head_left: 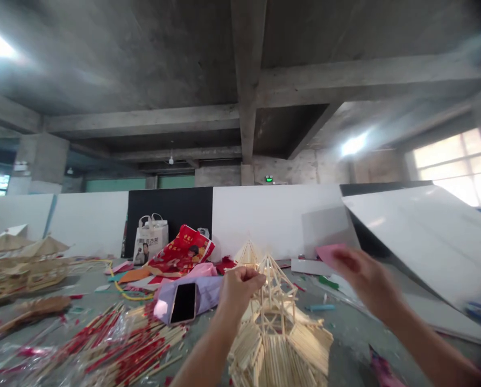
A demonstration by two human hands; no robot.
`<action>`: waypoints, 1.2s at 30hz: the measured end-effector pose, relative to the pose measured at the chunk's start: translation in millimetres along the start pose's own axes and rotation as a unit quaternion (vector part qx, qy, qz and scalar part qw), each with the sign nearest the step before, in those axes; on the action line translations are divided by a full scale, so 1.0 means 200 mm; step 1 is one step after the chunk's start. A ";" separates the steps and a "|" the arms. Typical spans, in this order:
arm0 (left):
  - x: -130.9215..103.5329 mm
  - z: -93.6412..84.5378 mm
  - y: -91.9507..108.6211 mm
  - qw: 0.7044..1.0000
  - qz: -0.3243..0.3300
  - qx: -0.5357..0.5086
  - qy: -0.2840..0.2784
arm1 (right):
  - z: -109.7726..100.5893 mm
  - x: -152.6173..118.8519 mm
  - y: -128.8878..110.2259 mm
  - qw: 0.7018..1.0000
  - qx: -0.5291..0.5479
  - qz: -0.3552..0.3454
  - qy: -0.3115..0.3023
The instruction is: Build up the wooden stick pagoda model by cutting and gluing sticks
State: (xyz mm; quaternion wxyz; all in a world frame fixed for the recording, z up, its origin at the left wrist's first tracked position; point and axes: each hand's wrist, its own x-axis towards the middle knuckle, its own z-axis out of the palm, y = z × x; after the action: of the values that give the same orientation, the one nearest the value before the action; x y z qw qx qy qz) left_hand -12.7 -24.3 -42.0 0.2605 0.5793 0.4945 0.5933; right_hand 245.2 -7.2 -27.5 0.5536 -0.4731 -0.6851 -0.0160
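Now pinching, with left grip (240,285), the spire (271,267) of a probably light, stiff but fragile model (280,349) on the worktop (347,344), best lifted from underneath, but can't tell right grip (363,271) through blur.

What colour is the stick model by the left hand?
Pale straw-yellow, like bare wood. The stick model shows best in the head view.

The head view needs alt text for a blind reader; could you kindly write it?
A person's left hand is at the upper part of a pale stick model; the blurred right hand is raised to the right. To the left are a phone and scattered sticks.
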 end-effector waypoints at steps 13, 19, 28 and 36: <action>0.01 0.02 -0.08 0.995 0.040 0.094 0.000 | 0.28 -0.17 -0.35 0.984 -0.013 -0.131 -0.118; 0.01 0.03 -0.05 0.987 0.056 0.146 0.026 | 0.31 -0.28 -0.37 0.971 -0.077 -0.186 -0.131; -0.01 0.03 -0.01 0.976 0.072 0.202 0.035 | 0.40 -0.33 -0.39 0.953 -0.166 -0.233 -0.099; 0.00 0.05 -0.01 0.968 0.064 0.241 0.037 | 0.41 -0.32 -0.39 0.950 -0.174 -0.240 -0.096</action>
State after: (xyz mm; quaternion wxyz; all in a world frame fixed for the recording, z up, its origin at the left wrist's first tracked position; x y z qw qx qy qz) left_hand -3.8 -21.5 -45.5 0.0561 0.6328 0.5944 0.4931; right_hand 128.4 -45.4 -70.7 0.3745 -0.3830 -0.8148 -0.2219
